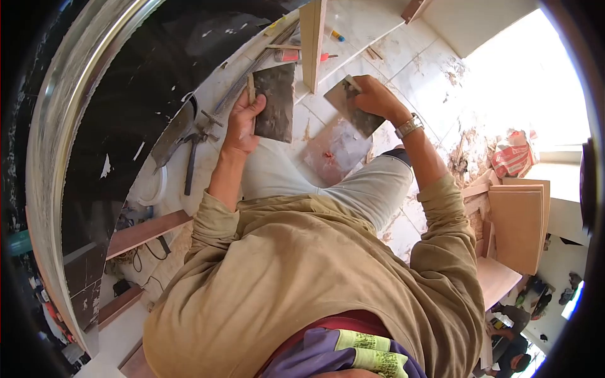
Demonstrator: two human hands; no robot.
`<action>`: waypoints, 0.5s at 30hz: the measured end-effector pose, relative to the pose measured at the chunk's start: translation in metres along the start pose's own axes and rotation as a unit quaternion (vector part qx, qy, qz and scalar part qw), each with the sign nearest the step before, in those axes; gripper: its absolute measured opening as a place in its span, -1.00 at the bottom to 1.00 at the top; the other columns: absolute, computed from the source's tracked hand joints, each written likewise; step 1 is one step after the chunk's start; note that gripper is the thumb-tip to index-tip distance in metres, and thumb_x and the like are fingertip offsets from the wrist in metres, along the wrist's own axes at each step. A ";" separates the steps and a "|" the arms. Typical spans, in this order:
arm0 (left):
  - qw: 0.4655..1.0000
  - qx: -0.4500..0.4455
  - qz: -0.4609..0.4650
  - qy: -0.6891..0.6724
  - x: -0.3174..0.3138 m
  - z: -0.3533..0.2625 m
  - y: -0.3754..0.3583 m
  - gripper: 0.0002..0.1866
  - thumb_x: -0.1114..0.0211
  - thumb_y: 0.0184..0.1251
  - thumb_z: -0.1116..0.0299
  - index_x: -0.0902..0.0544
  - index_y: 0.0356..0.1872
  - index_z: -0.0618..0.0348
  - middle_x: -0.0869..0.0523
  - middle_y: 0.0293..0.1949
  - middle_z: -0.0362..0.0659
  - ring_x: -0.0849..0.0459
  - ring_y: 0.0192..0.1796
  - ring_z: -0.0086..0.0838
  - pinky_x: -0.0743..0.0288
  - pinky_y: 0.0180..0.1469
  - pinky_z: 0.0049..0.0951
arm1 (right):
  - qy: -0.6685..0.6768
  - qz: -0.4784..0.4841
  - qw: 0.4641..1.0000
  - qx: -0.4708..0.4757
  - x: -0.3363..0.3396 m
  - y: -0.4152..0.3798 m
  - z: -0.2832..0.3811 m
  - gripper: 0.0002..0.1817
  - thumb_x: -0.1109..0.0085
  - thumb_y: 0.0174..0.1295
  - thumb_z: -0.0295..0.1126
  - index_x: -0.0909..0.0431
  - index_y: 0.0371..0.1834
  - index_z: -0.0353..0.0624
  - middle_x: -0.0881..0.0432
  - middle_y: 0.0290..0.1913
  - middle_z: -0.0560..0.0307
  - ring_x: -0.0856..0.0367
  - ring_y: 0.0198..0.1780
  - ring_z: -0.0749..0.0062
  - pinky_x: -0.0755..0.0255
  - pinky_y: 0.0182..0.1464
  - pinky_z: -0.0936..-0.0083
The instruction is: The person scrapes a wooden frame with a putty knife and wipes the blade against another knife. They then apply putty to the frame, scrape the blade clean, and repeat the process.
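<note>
My left hand [244,120] is closed round the edge of a dark, smeared rectangular plate [275,104], its thumb lying on the near face beside a light strip. To the right, my right hand [378,99] grips a second flat plate [367,121], grey and tilted, with a pale streak along its upper edge. The two plates are apart. Beneath them, between my knees, a stained whitish sheet or board [338,148] with a reddish spot lies on the tiled floor.
An upright wooden post [311,47] stands just beyond the plates. A large dark panel [126,120] rises at left, near a clamp or tool [191,165]. Stacked boards [517,217] and a red-white bag [513,154] are at right. Another person [513,353] is at lower right.
</note>
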State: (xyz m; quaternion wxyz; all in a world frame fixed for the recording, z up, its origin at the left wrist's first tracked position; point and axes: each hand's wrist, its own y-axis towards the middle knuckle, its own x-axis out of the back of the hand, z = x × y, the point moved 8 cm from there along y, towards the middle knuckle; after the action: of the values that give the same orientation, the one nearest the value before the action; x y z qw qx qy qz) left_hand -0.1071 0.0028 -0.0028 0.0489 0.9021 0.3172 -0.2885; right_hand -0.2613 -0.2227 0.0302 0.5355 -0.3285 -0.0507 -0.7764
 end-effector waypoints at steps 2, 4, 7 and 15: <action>1.000 0.009 0.002 0.026 -0.010 -0.005 0.005 -0.50 -0.24 0.49 0.46 -0.46 0.42 0.22 -0.67 0.21 -0.19 -0.62 0.21 -0.49 -0.46 0.31 -0.44 | -0.069 -0.035 0.997 0.008 0.016 -0.018 0.018 -0.67 -0.31 0.19 -0.35 -0.70 -0.02 -0.28 -0.73 -0.08 -0.02 -0.67 -0.08 0.40 -0.51 -0.04 0.41; 0.996 0.021 0.013 0.081 -0.017 -0.005 0.008 -0.50 -0.24 0.49 0.45 -0.46 0.41 0.23 -0.66 0.21 -0.19 -0.60 0.23 -0.52 -0.43 0.33 -0.45 | -0.121 -0.139 0.968 0.171 0.019 -0.036 0.052 -0.71 -0.19 0.09 -0.56 -0.77 -0.12 -0.19 -0.75 -0.09 -0.02 -0.69 -0.07 0.10 -0.57 -0.05 0.31; 0.986 -0.008 0.044 0.162 -0.045 -0.018 0.009 -0.55 -0.25 0.49 0.43 -0.49 0.35 0.25 -0.71 0.13 -0.15 -0.67 0.13 -0.48 -0.50 0.25 -0.46 | -0.162 -0.216 0.907 0.322 0.017 -0.065 0.071 -0.65 -0.19 0.04 -0.64 -0.78 -0.12 -0.13 -0.74 -0.14 0.09 -0.67 -0.10 0.10 -0.59 -0.06 0.26; 0.982 -0.011 -0.026 0.186 -0.043 -0.013 0.026 -0.61 -0.24 0.50 0.44 -0.52 0.29 0.26 -0.68 0.12 -0.16 -0.66 0.10 -0.47 -0.51 0.25 -0.40 | -0.146 -0.174 0.918 0.326 -0.011 -0.078 0.036 -0.57 -0.22 0.02 -0.71 -0.77 -0.04 -0.08 -0.72 -0.19 0.14 -0.66 -0.11 0.15 -0.58 -0.13 0.27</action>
State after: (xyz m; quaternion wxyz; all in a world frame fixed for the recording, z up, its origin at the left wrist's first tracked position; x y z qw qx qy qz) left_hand -0.1121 -0.0374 0.0295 -0.0083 0.9308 0.3477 -0.1129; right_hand -0.3101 -0.1655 0.0728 0.4559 -0.2315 -0.4353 -0.7410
